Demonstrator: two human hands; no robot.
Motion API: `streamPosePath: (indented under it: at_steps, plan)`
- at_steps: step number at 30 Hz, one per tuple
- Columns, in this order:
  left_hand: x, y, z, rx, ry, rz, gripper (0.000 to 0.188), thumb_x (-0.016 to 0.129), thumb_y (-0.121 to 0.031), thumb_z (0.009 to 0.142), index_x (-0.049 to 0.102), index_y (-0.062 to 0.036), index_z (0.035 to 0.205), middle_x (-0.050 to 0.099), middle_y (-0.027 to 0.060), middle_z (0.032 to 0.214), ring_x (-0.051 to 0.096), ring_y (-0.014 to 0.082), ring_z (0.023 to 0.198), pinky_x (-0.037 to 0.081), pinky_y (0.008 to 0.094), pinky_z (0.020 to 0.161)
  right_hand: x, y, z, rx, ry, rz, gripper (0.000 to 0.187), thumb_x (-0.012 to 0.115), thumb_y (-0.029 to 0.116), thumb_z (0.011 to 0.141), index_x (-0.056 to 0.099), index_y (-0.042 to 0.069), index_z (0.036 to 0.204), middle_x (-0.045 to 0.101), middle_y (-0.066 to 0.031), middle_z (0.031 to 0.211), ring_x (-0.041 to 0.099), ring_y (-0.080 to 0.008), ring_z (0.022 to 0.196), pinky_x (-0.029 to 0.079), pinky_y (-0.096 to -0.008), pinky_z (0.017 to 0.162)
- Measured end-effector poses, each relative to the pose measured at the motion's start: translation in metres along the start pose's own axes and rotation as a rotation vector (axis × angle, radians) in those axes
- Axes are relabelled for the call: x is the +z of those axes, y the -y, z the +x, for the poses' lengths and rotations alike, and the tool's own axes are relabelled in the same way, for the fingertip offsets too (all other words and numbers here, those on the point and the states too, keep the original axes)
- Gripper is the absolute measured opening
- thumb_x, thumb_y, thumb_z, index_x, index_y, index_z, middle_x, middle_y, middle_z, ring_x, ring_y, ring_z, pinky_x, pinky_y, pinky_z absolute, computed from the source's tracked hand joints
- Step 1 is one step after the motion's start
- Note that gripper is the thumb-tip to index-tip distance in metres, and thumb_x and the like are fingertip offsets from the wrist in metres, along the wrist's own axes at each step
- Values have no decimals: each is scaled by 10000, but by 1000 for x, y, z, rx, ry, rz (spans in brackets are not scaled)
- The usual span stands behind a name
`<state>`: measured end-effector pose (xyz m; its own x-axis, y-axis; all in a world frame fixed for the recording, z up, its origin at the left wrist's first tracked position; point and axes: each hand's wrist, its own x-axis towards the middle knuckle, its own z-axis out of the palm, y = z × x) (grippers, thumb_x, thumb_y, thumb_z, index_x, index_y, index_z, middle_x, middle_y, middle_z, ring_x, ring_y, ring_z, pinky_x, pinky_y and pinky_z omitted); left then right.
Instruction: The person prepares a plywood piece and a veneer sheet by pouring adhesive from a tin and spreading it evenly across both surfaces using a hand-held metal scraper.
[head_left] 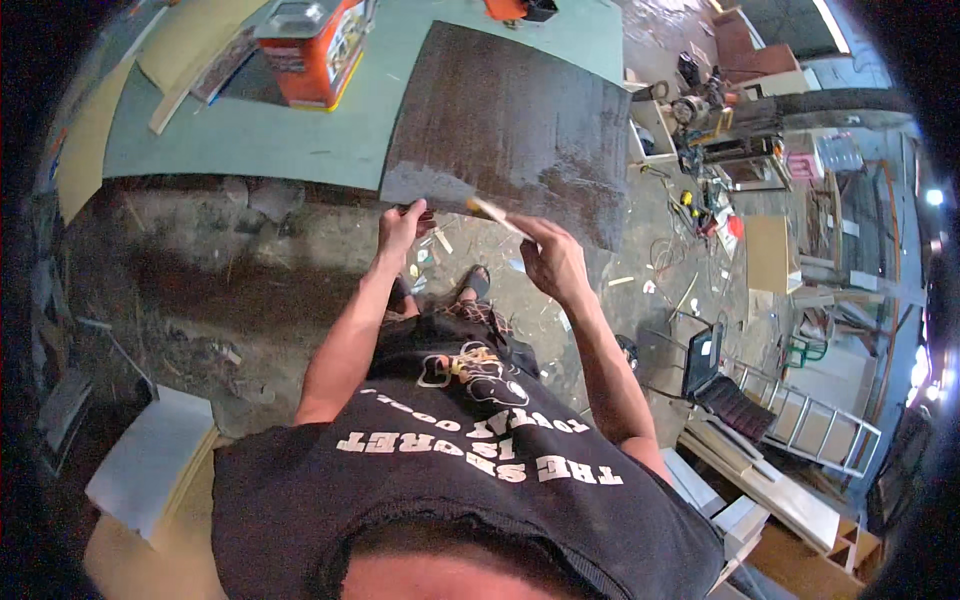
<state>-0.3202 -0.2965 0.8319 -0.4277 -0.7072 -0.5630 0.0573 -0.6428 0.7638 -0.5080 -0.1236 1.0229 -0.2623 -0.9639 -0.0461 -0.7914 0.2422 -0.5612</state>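
Note:
A dark brown sheet [500, 110] lies on the pale green tabletop [250, 145], its near right part reaching past the table's edge. Greyish, wet-looking patches show along the sheet's near side. My left hand [400, 232] is closed at the sheet's near left corner, thumb on top and fingers curled below. In my right hand [555, 262] is a thin pale flat strip with a yellowish tip [498, 216], pinched between thumb and fingers. The tip is at the sheet's near edge; whether it touches cannot be told.
An orange rectangular tin [310, 55] stands on the table left of the sheet. Pale boards [190, 60] lie at the table's left. Scraps litter the concrete floor [560, 350]. To the right are a black chair [715, 375], a ladder [815, 420] and stacked boards [765, 480].

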Motion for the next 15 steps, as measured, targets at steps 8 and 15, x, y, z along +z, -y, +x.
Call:
streamPosePath:
  at_steps: [8, 15]
  plan:
    - [-5, 1, -14, 239, -149, 246, 322, 716, -349, 933, 695, -39, 850, 740, 56, 811, 688, 132, 645, 484, 262, 532, 36, 21, 67, -179, 38, -296, 422, 566, 94, 911, 644, 191, 1313, 671, -121, 1260, 624, -334, 1155, 489, -469, 971]
    - [-13, 5, -3, 207, -117, 173, 359, 712, -326, 921, 705, 17, 815, 721, 62, 740, 690, 130, 678, 526, 305, 645, 34, -8, 121, -145, 86, -259, 362, 615, 155, 878, 695, 192, 1229, 716, -179, 1058, 692, -384, 924, 565, -474, 774]
